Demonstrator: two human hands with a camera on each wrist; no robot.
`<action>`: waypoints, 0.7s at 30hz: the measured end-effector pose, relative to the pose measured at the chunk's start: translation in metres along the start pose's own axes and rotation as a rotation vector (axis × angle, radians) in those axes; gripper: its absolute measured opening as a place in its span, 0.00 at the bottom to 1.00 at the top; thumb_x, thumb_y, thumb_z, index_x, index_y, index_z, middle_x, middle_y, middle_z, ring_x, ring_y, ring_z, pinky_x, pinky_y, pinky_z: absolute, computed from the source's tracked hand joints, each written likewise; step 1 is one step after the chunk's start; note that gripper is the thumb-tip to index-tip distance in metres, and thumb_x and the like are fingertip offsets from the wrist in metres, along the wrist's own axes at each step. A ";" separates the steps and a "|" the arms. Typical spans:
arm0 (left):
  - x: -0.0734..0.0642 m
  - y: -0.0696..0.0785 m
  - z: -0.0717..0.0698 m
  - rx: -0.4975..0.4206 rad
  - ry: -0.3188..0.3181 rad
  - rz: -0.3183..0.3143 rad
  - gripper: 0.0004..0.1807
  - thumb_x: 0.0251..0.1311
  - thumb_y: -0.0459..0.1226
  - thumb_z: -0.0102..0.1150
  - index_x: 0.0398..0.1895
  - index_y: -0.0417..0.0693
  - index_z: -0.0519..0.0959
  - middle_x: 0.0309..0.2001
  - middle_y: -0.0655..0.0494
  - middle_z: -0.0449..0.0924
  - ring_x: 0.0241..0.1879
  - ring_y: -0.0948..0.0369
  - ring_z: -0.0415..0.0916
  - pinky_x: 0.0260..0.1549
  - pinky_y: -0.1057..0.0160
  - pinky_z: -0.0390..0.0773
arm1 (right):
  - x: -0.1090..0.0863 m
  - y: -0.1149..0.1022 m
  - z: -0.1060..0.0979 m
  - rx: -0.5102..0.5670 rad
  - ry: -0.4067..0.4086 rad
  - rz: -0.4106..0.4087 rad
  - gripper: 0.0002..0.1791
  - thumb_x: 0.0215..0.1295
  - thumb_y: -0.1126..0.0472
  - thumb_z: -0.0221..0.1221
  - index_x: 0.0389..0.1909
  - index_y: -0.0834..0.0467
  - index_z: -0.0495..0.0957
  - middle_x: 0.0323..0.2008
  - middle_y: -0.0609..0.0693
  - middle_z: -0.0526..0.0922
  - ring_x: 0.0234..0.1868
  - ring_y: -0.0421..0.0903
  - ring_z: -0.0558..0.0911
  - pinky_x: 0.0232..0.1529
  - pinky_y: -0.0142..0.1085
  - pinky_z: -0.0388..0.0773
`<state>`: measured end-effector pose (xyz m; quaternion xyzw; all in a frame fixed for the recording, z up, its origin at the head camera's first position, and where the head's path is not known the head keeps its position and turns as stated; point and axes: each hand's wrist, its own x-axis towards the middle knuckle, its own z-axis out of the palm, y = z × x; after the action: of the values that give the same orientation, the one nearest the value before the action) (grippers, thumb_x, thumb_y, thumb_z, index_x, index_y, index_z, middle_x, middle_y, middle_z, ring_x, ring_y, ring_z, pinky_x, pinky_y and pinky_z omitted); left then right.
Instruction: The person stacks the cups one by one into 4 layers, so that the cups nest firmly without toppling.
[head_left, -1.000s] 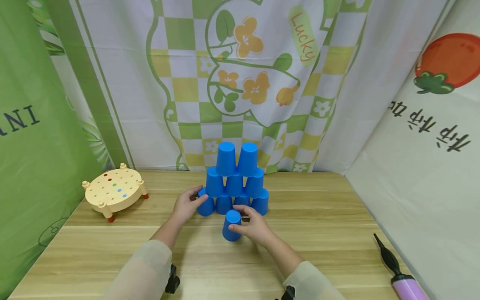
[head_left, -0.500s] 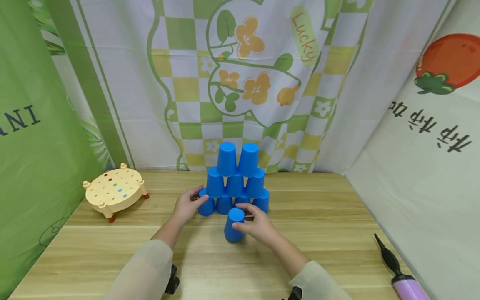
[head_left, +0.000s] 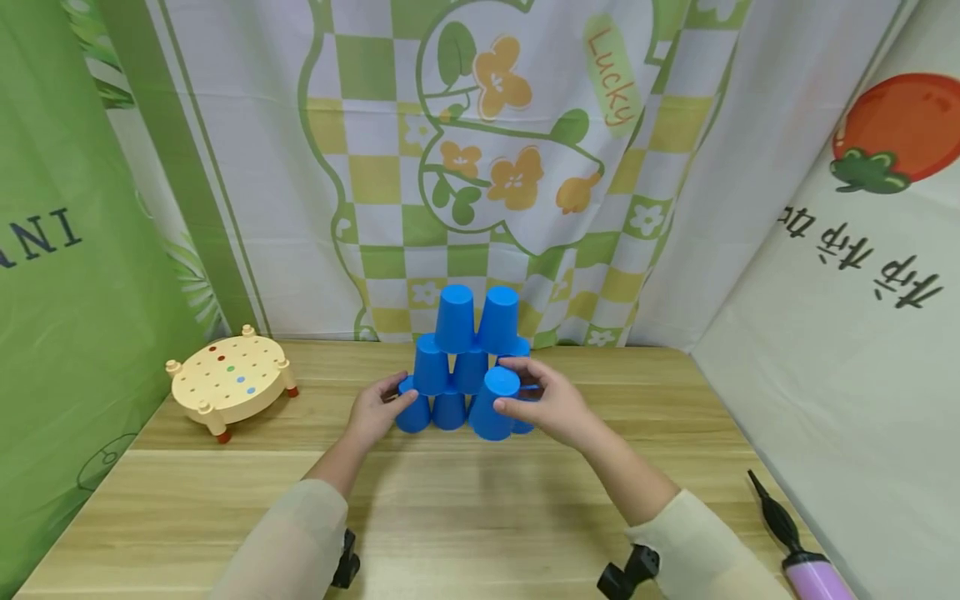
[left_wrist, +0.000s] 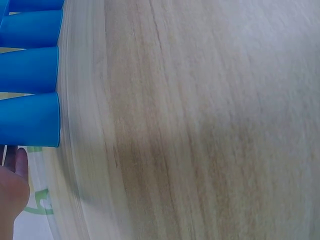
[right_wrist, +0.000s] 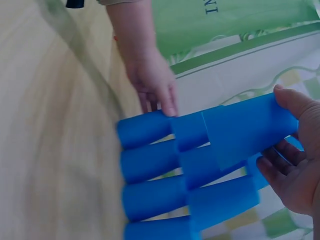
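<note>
Blue plastic cups stand upside down in a stepped stack: several in the bottom row, three in the middle row (head_left: 431,367), two on top (head_left: 455,319). My left hand (head_left: 375,410) is at the stack's left end, its thumb and fingers about the outermost bottom cup (head_left: 413,414). With my right hand (head_left: 551,406) I hold another upside-down cup (head_left: 493,408) in front of the stack's right side, thumb on the near side and fingers behind. This cup hides part of the lower rows in the head view. In the right wrist view the held cup (right_wrist: 250,125) overlaps the stack.
A round cream pegboard-like stand (head_left: 228,379) with short legs is on the wooden table (head_left: 420,517) at the left. A hand pump (head_left: 795,542) with a black nozzle and lilac barrel lies at the right edge. Printed curtains (head_left: 517,208) hang behind.
My right hand has lifted its cup off the table in front of the stack and carried it up and to the right. My left hand has stayed at the bottom left cup.
</note>
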<state>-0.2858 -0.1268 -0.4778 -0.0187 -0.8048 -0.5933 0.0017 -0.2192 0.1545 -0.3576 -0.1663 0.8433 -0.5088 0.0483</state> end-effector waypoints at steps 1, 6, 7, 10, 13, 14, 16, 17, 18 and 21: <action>0.000 0.000 0.000 0.000 0.001 -0.001 0.29 0.66 0.40 0.60 0.67 0.36 0.68 0.66 0.36 0.70 0.65 0.40 0.69 0.63 0.44 0.71 | 0.002 -0.006 -0.005 0.002 0.003 -0.007 0.33 0.61 0.58 0.67 0.66 0.59 0.69 0.61 0.59 0.76 0.58 0.57 0.78 0.58 0.49 0.78; -0.001 0.000 0.000 0.000 0.001 -0.018 0.30 0.66 0.41 0.60 0.68 0.37 0.68 0.66 0.36 0.70 0.65 0.40 0.69 0.63 0.44 0.71 | 0.012 -0.041 -0.029 -0.031 0.028 -0.012 0.33 0.62 0.56 0.66 0.67 0.56 0.68 0.61 0.58 0.76 0.58 0.57 0.79 0.56 0.47 0.80; -0.001 0.000 0.000 0.001 0.001 -0.019 0.30 0.66 0.41 0.60 0.68 0.37 0.68 0.66 0.36 0.70 0.65 0.40 0.69 0.63 0.44 0.71 | 0.015 -0.048 -0.033 -0.041 0.037 -0.011 0.33 0.62 0.55 0.66 0.67 0.55 0.68 0.61 0.57 0.76 0.58 0.56 0.79 0.55 0.47 0.80; -0.002 0.000 0.000 -0.002 0.005 -0.020 0.30 0.66 0.41 0.60 0.68 0.37 0.68 0.66 0.36 0.70 0.65 0.40 0.69 0.63 0.44 0.71 | 0.025 -0.067 -0.044 -0.050 0.067 -0.026 0.33 0.63 0.54 0.66 0.68 0.54 0.68 0.60 0.56 0.77 0.57 0.55 0.78 0.53 0.45 0.81; -0.001 0.000 0.000 -0.004 0.007 -0.015 0.29 0.66 0.40 0.61 0.67 0.37 0.69 0.65 0.36 0.71 0.65 0.40 0.70 0.63 0.44 0.71 | 0.036 -0.084 -0.052 -0.046 0.093 -0.040 0.33 0.63 0.54 0.66 0.68 0.53 0.68 0.59 0.56 0.77 0.58 0.53 0.77 0.54 0.44 0.81; -0.001 0.000 0.001 -0.006 0.008 -0.015 0.29 0.65 0.40 0.61 0.67 0.37 0.69 0.65 0.36 0.71 0.65 0.41 0.70 0.63 0.44 0.71 | 0.040 -0.088 -0.054 -0.045 0.101 -0.042 0.34 0.63 0.53 0.65 0.69 0.53 0.67 0.59 0.56 0.77 0.59 0.53 0.76 0.55 0.45 0.80; 0.000 -0.001 0.001 0.001 0.009 -0.006 0.29 0.66 0.40 0.61 0.67 0.37 0.69 0.65 0.36 0.72 0.64 0.40 0.70 0.63 0.45 0.72 | 0.048 -0.096 -0.056 -0.054 0.121 -0.045 0.34 0.63 0.52 0.65 0.69 0.52 0.67 0.59 0.54 0.77 0.59 0.52 0.76 0.57 0.46 0.79; 0.000 -0.001 0.001 0.002 0.010 -0.002 0.29 0.66 0.39 0.61 0.67 0.37 0.69 0.65 0.36 0.72 0.64 0.40 0.70 0.62 0.45 0.72 | 0.052 -0.100 -0.057 -0.063 0.133 -0.044 0.34 0.63 0.51 0.66 0.69 0.51 0.67 0.59 0.54 0.77 0.60 0.51 0.76 0.57 0.46 0.79; -0.001 0.000 0.001 0.002 0.010 0.001 0.29 0.66 0.39 0.61 0.67 0.37 0.69 0.64 0.35 0.72 0.64 0.40 0.71 0.62 0.45 0.72 | 0.056 -0.102 -0.058 -0.070 0.145 -0.047 0.35 0.62 0.50 0.66 0.69 0.51 0.67 0.60 0.54 0.76 0.60 0.51 0.75 0.58 0.46 0.78; -0.002 0.001 0.001 -0.005 0.016 0.012 0.28 0.66 0.38 0.60 0.66 0.36 0.70 0.64 0.35 0.72 0.64 0.40 0.71 0.62 0.45 0.73 | 0.070 -0.109 -0.060 -0.083 0.182 -0.039 0.36 0.62 0.47 0.66 0.70 0.49 0.67 0.61 0.52 0.76 0.62 0.49 0.75 0.61 0.47 0.76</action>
<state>-0.2839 -0.1252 -0.4769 -0.0188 -0.8030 -0.5956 0.0116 -0.2746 0.1350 -0.2276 -0.1377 0.8611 -0.4873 -0.0454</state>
